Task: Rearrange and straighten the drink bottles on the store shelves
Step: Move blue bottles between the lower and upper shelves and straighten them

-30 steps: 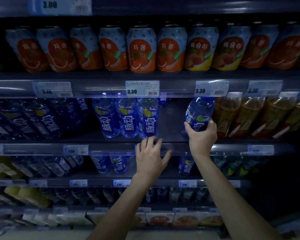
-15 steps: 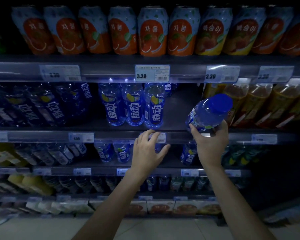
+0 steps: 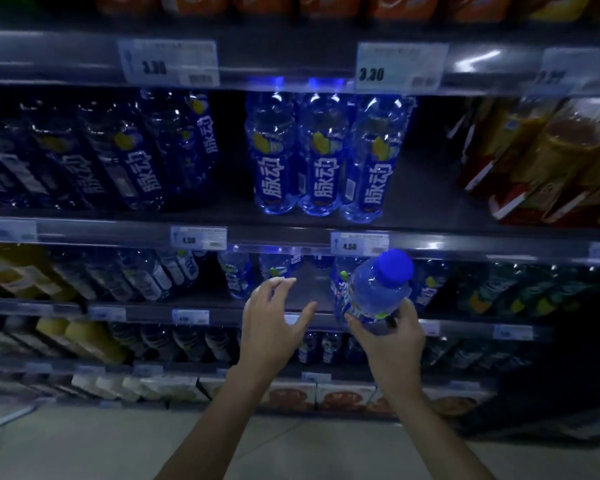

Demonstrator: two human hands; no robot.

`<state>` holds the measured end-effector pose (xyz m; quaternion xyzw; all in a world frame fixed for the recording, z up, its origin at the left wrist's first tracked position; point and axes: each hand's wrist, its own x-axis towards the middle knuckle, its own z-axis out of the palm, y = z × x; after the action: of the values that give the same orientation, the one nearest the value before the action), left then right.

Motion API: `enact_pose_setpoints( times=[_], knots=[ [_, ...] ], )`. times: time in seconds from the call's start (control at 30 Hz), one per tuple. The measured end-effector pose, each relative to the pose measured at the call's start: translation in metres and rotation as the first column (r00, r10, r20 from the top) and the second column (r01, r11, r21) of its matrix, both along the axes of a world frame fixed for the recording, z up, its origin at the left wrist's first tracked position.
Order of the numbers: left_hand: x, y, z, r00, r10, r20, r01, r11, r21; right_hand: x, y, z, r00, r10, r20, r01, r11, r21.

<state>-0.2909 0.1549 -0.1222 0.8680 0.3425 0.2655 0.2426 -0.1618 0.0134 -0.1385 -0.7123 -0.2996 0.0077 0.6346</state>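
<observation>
My right hand (image 3: pixel 390 336) grips a blue-capped clear drink bottle (image 3: pixel 378 292) by its lower body, cap tilted toward me, in front of the lower shelf. To its left my left hand (image 3: pixel 272 322) hovers with fingers spread, holding nothing. On the shelf above stand three upright blue bottles (image 3: pixel 321 154) with white lettering, with a bare gap to their right. A darker row of the same bottles (image 3: pixel 125 157) fills that shelf's left side. More blue bottles (image 3: pixel 238 275) stand on the lower shelf behind my hands.
Amber tea bottles (image 3: pixel 548 157) lean at the right of the upper shelf. Price tags (image 3: pixel 400 65) line the shelf rails. Yellow drinks (image 3: pixel 11 275) sit far left, boxed goods (image 3: pixel 343 398) on the bottom shelf, pale floor below.
My right hand took the blue bottle off the upper shelf and carried it down toward me, tipping its cap forward. My left hand dropped with it. The view has tilted down.
</observation>
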Motion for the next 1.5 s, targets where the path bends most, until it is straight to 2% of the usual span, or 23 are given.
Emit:
enact_pose_setpoints(
  times=[0.1, 0.27, 0.53, 0.77, 0.93, 1.1, 1.3, 1.5],
  knots=[
    [-0.009, 0.015, -0.024, 1.0, -0.008, 0.001, 0.008, 1.0, 0.008, -0.012, 0.017, -0.029, 0.999, 0.005, -0.036, -0.007, 0.998, -0.062],
    [-0.02, 0.048, -0.065, 0.999, 0.051, 0.009, -0.05, 0.996, -0.068, -0.017, 0.056, -0.069, 0.998, -0.015, -0.067, 0.006, 0.99, -0.138],
    [-0.032, 0.102, -0.113, 0.985, 0.171, 0.037, -0.163, 0.973, -0.163, -0.006, 0.126, -0.103, 0.995, -0.066, -0.08, 0.048, 0.976, -0.213],
    [-0.026, 0.127, -0.123, 0.955, 0.286, 0.08, -0.253, 0.925, -0.284, 0.008, 0.161, -0.114, 0.985, -0.144, -0.1, 0.115, 0.96, -0.255],
    [-0.016, 0.14, -0.122, 0.949, 0.309, 0.068, -0.27, 0.904, -0.333, 0.015, 0.161, -0.125, 0.984, -0.151, -0.095, 0.112, 0.938, -0.328],
    [-0.012, 0.146, -0.123, 0.928, 0.345, 0.142, -0.255, 0.864, -0.434, 0.013, 0.164, -0.128, 0.976, -0.196, -0.093, 0.152, 0.924, -0.351],
    [-0.013, 0.16, -0.129, 0.946, 0.306, 0.104, -0.245, 0.89, -0.385, 0.006, 0.164, -0.135, 0.968, -0.233, -0.099, 0.183, 0.913, -0.364],
    [-0.014, 0.171, -0.128, 0.952, 0.293, 0.091, -0.244, 0.903, -0.355, 0.001, 0.163, -0.138, 0.963, -0.24, -0.122, 0.193, 0.931, -0.309]
  ],
)
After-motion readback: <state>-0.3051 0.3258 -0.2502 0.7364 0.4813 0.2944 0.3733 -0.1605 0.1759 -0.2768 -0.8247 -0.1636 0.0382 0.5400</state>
